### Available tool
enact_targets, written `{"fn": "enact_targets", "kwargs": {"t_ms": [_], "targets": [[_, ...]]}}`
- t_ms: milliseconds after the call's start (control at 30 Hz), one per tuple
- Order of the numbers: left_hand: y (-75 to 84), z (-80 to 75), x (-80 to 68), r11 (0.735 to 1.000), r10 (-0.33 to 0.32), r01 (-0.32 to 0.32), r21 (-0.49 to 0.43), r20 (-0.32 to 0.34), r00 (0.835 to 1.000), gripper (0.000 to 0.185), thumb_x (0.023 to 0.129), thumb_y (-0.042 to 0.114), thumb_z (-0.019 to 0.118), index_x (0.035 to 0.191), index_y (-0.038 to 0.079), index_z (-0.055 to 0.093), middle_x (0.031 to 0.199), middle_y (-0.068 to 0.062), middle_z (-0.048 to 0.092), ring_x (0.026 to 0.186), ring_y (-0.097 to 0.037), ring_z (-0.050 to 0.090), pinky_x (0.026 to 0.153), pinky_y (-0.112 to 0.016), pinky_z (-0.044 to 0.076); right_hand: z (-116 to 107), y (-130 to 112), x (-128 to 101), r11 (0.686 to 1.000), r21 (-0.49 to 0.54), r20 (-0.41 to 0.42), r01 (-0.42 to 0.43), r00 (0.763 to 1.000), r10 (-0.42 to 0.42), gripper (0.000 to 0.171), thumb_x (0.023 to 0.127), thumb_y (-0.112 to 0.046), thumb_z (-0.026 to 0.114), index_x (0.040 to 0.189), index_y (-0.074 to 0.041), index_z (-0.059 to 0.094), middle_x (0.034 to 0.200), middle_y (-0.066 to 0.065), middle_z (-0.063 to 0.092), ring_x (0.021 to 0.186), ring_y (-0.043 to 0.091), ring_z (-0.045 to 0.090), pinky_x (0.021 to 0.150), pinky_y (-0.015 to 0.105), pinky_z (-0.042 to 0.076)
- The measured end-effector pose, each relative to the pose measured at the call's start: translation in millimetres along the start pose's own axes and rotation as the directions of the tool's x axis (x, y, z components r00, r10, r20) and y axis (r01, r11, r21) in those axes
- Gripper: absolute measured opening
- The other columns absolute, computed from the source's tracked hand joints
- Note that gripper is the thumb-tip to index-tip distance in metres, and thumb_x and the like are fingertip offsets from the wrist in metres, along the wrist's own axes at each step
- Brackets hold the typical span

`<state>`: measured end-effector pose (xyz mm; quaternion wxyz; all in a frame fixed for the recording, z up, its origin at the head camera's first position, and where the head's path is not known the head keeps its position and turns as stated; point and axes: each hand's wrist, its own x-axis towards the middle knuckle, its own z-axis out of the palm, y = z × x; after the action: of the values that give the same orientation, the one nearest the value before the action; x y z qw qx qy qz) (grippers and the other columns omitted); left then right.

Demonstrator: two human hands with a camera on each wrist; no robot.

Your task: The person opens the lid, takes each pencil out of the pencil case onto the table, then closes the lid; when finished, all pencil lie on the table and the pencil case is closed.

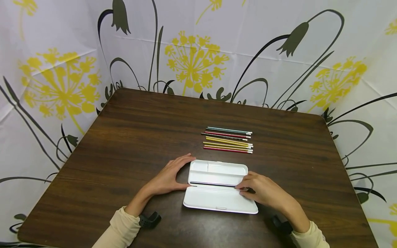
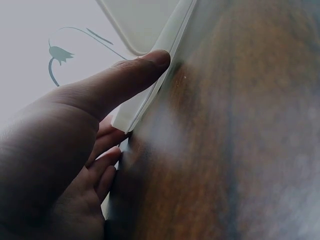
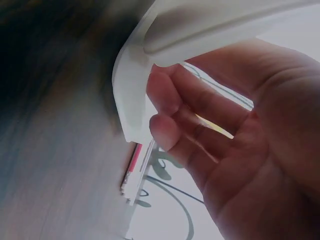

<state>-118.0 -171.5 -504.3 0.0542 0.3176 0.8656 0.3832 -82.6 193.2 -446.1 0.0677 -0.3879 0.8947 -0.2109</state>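
Two hands flank an open white pencil case (image 1: 218, 187) lying near the front middle of the brown surface (image 1: 124, 137). On the left, the left hand (image 1: 169, 177) rests against the case's left end, fingers (image 2: 107, 167) loosely straight and together; its wrist view adds what the head view cannot show, the thumb tip laid on the case's edge and the fingers tucked low beside it. A dark pencil (image 1: 214, 184) lies in the case along the hinge. On the right, the right hand (image 1: 263, 191) holds the case's right end, fingers (image 3: 167, 130) bent against the rim. Its wrist view is blurred, so how firmly they clamp cannot be told. Beyond the case lies a row of coloured pencils (image 1: 228, 140), apart from both hands.
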Motion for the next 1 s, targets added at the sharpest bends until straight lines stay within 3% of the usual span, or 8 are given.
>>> {"fn": "enact_targets", "kwargs": {"t_ms": [267,467,767,1000], "targets": [[0.1,0.8,-0.6,1.0,0.007,-0.007,-0.002,0.003,1.0,0.09,0.077,0.045,0.082,0.15,0.016,0.039,0.155,-0.009,0.034,0.144,-0.019,0.023,0.105,-0.055,0.025,0,5,0,0.997,0.076,0.021,0.006,1.0,-0.007,0.017,0.087,-0.013,0.076,0.103,-0.015,0.076,0.099,-0.012,0.065,0.093,0.007,0.058,0.078,0.028,0.051],[1.5,-0.6,1.6,1.0,0.001,-0.001,-0.006,0.003,1.0,0.09,0.077,0.046,0.082,0.151,0.017,0.039,0.155,-0.007,0.034,0.145,-0.019,0.022,0.105,-0.054,0.024,-4,10,5,0.993,0.118,-0.009,0.012,1.0,-0.011,0.017,0.086,-0.011,0.076,0.103,-0.015,0.074,0.095,-0.009,0.064,0.079,0.006,0.059,0.067,0.025,0.05],[1.3,-2.4,3.2,1.0,0.005,-0.005,-0.003,0.004,1.0,0.09,0.077,0.045,0.082,0.151,0.018,0.038,0.155,-0.008,0.033,0.145,-0.019,0.022,0.105,-0.055,0.024,-1,10,18,1.0,0.026,-0.017,0.007,1.0,-0.007,0.02,0.079,-0.004,0.081,0.097,-0.012,0.075,0.094,-0.005,0.064,0.081,0.008,0.062,0.07,0.027,0.052],[0.4,-0.9,2.4,1.0,0.006,-0.006,-0.01,0.005,1.0,0.09,0.077,0.044,0.083,0.15,0.017,0.039,0.155,-0.008,0.034,0.145,-0.02,0.022,0.105,-0.055,0.024,2,9,21,0.997,-0.062,-0.052,0.049,0.997,-0.052,0.015,0.078,-0.006,0.082,0.09,-0.014,0.077,0.087,-0.006,0.063,0.077,0.009,0.059,0.067,0.029,0.051]]}}
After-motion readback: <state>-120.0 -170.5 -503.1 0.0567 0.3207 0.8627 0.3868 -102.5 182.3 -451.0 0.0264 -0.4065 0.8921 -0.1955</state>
